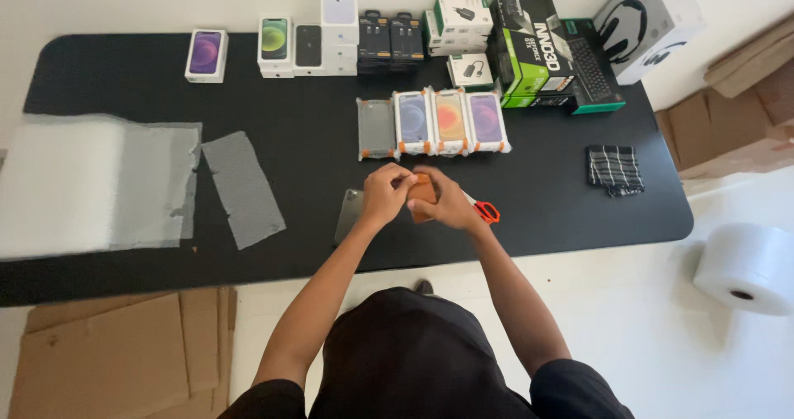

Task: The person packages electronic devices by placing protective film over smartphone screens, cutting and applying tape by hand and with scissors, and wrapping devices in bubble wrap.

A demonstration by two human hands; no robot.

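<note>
I see a matte black table on a pale floor, flat cardboard below. My left hand and right hand both close around a small brown tape roll at the near edge, orange-handled scissors just beside, filmy bubble wrap well left.

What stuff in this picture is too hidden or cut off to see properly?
Head view:
- Brown thing: mostly covered by the left hand and right hand; its kind is unclear.
- Scissors: only the orange handles show past the right hand.
- Grey phone: partly under the left wrist.
- Bubble wrap sheet: cut off by the left edge.
- Cardboard: cut off by the bottom edge.
</note>
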